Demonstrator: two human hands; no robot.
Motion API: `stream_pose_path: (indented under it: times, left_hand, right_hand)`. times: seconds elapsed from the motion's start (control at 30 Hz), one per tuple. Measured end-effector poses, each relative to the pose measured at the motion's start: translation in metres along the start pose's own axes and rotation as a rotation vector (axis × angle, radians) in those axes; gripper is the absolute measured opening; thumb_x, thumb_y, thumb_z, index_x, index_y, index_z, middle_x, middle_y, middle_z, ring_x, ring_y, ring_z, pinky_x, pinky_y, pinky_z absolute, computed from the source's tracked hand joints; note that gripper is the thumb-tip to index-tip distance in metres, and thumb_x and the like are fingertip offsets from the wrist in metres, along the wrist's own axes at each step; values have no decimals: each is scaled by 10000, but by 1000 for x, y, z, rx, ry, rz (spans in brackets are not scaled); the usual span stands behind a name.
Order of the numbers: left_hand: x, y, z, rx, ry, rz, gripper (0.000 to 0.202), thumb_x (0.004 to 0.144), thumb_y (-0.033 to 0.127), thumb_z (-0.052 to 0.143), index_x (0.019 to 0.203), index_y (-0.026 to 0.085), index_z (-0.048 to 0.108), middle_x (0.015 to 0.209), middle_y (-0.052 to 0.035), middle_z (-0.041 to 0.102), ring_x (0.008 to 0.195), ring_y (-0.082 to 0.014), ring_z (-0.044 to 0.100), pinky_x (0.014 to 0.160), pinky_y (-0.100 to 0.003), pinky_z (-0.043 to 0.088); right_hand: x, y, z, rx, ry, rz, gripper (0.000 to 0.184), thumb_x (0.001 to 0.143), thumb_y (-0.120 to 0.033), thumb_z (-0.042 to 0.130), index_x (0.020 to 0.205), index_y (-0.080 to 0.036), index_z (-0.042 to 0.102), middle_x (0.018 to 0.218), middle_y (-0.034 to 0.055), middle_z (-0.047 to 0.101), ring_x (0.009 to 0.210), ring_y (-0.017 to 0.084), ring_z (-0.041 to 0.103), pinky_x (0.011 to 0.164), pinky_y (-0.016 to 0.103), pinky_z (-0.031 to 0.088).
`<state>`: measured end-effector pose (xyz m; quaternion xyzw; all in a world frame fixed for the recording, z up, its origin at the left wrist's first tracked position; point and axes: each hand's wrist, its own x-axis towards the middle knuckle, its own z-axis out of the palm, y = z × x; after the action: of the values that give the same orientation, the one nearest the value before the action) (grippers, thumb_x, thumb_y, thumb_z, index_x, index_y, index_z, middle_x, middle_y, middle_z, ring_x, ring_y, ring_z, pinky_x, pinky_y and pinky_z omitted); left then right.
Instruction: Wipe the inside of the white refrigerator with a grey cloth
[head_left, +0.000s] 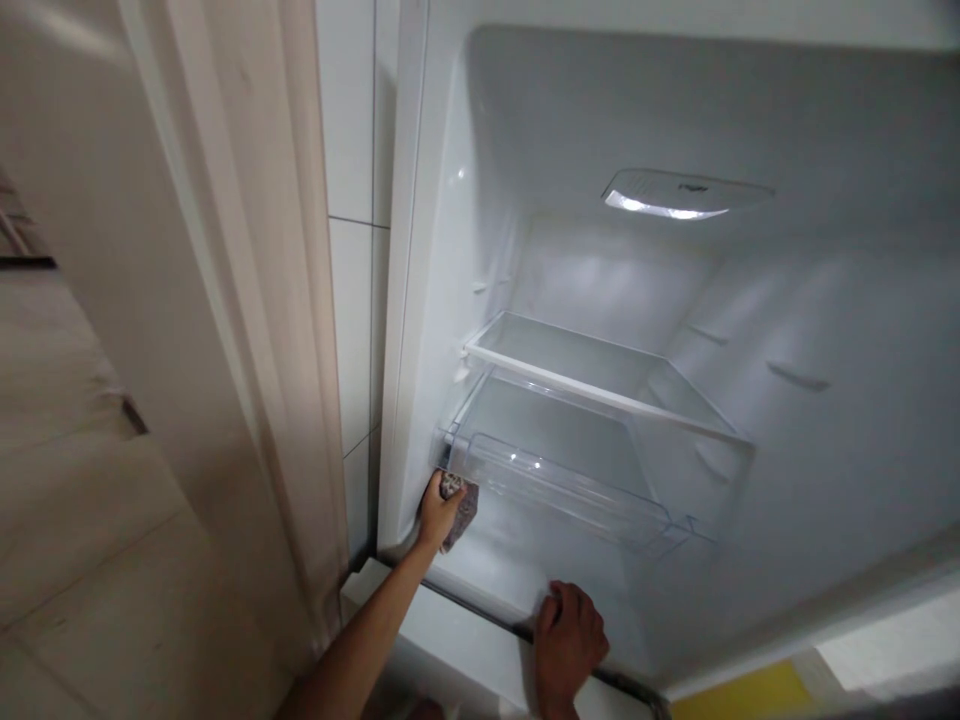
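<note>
My left hand (439,512) is closed around a dark grey-brown cloth (463,512) with a pale patterned patch. It presses the cloth to the inner left wall of an open refrigerator (427,330), just below the left front corner of a clear plastic drawer (562,475). My right hand (568,635) rests at the front edge of the refrigerator floor (517,550), fingers curled in and nothing visible between them. Above the drawer sits a glass shelf (585,355) with a white front trim.
A lit lamp (667,197) is set in the refrigerator's ceiling. Shelf ledges (796,377) stick out from the right wall. White tiles (351,330) and a wooden door frame (247,250) stand close on the left. Something yellow (750,692) shows at the lower right.
</note>
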<state>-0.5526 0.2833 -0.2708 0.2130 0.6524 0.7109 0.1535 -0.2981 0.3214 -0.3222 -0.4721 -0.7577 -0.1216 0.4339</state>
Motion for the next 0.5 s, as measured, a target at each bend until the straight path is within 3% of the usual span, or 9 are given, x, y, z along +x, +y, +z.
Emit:
stream_pose_path:
  times: [0.23, 0.5]
  left_hand:
    - [7, -6, 5, -63, -11, -7, 362, 683, 374, 728, 991, 244, 590, 991, -29, 710, 1064, -242, 652, 1015, -388, 468]
    - [1, 1, 3, -137, -29, -37, 422, 662, 425, 752, 1005, 231, 600, 1000, -35, 715, 1048, -226, 663, 1009, -379, 490]
  right_hand:
    - [-2, 1, 0, 18, 2, -9, 266, 984, -256, 395, 946, -204, 653, 951, 74, 673, 865, 268, 566, 715, 349, 330]
    - [-3, -1, -1, 44, -25, 19, 251, 970, -256, 412, 942, -203, 655, 964, 82, 682, 864, 268, 568, 721, 361, 338]
